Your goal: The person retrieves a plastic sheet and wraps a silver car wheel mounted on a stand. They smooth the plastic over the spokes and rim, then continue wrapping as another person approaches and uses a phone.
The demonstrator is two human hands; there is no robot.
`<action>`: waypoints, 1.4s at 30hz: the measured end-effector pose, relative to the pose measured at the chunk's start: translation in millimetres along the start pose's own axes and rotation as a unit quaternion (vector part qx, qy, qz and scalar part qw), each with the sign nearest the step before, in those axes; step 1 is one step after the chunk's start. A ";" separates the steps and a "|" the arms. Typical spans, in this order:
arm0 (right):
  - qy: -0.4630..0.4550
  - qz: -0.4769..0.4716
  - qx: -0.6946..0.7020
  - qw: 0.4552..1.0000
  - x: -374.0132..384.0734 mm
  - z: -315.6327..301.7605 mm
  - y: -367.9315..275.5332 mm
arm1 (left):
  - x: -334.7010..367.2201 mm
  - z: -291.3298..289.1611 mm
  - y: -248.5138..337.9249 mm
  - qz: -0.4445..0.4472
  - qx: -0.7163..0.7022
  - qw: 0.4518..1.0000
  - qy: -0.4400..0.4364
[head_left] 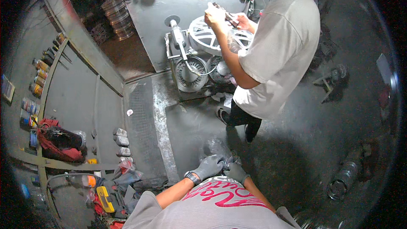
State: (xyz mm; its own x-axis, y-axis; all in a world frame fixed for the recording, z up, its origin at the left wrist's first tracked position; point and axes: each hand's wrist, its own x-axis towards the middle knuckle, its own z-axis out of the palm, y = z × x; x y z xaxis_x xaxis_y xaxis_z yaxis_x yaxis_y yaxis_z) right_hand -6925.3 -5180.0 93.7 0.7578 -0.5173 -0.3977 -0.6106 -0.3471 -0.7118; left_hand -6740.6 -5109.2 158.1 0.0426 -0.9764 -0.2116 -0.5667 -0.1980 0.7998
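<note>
Both my hands wear dark grey gloves and are close together in front of my chest. My left hand [210, 166], with a watch [192, 178] at its wrist, has its fingers curled in. My right hand [236, 173] is closed right beside it. A crumpled, see-through sheet or bag of plastic [215, 146] bunches up at the fingers of both hands and sticks out beyond them. My fingertips are partly hidden, so the exact grip is hard to make out.
Ahead, a person in a light T-shirt [280, 42] handles a dark object over a spoked wheel [203, 38] on a machine stand with a grinder [177, 36]. Cans [41, 65] line the left wall shelf. A yellow case [105, 199] lies lower left, a metal cylinder [342, 180] at right.
</note>
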 end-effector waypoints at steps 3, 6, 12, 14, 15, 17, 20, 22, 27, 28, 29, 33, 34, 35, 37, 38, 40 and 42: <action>-0.014 0.003 -0.029 0.999 -1.3 7.2 15.8 | 5.2 19.4 -21.5 -0.001 0.028 1.000 -0.014; 0.029 -0.044 -0.039 0.998 -2.6 8.2 20.6 | 9.0 34.9 -39.9 0.092 0.057 0.994 0.013; -0.007 -0.026 -0.044 0.999 -7.7 -17.5 8.5 | 16.6 35.9 -36.2 0.107 0.146 0.983 -0.012; -0.012 -0.038 0.000 0.999 -10.2 -29.0 4.6 | 25.0 40.2 -34.8 0.106 0.099 0.989 -0.016; -0.011 -0.038 0.000 0.999 -10.8 -30.3 9.8 | 27.7 40.9 -27.4 0.106 0.100 0.989 -0.016; 0.013 -0.022 -0.045 0.999 -11.1 -29.5 25.9 | 33.1 40.7 -7.4 0.050 0.088 0.995 -0.002; 0.014 -0.077 0.015 0.997 -9.7 -35.5 57.7 | 44.1 44.1 11.2 0.051 0.053 0.997 0.013; 0.039 -0.092 0.012 0.995 -15.7 -43.7 74.1 | 54.9 46.0 25.5 0.011 0.034 0.999 0.025; -0.033 -0.098 -0.015 0.995 -19.2 -100.8 83.2 | 74.2 39.4 58.6 -0.146 -0.081 0.971 0.171; 0.031 -0.074 0.016 0.997 -20.3 -106.1 85.2 | 80.3 49.0 46.9 -0.169 -0.100 0.952 0.234; 0.091 -0.051 0.046 0.994 -21.2 -110.5 87.6 | 83.7 51.2 36.8 -0.177 -0.104 0.948 0.244; 0.042 0.066 0.286 0.955 -5.2 -142.4 95.4 | 83.6 34.0 28.4 -0.115 -0.498 0.759 0.403; 0.032 0.101 0.399 0.911 -2.5 -152.3 93.3 | 78.6 23.5 41.2 -0.116 -0.527 0.722 0.433; 0.019 0.136 0.504 0.853 1.5 -158.6 89.8 | 71.1 14.9 48.8 -0.116 -0.552 0.682 0.466; 0.059 0.011 0.379 0.924 12.8 -171.5 78.4 | 59.1 7.2 37.4 -0.102 -0.568 0.637 0.511; 0.078 -0.056 0.315 0.944 21.7 -173.1 82.9 | 52.7 4.4 32.8 -0.083 -0.584 0.602 0.539; 0.124 -0.156 0.314 0.928 52.1 -169.8 104.1 | 39.0 -5.8 30.8 -0.060 -0.597 0.556 0.575; 0.019 -0.073 0.574 0.816 49.1 -184.2 73.1 | 18.2 -15.7 36.6 -0.049 -0.618 0.486 0.616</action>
State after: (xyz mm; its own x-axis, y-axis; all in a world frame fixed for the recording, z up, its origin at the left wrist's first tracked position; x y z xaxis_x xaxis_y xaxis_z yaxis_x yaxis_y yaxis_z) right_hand -6975.1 -5374.8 128.8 0.7822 -0.5669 -0.2585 0.1187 0.5429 -0.8314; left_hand -6747.7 -5135.5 192.3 0.9111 -0.1170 -0.3951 0.3832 0.5936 0.7077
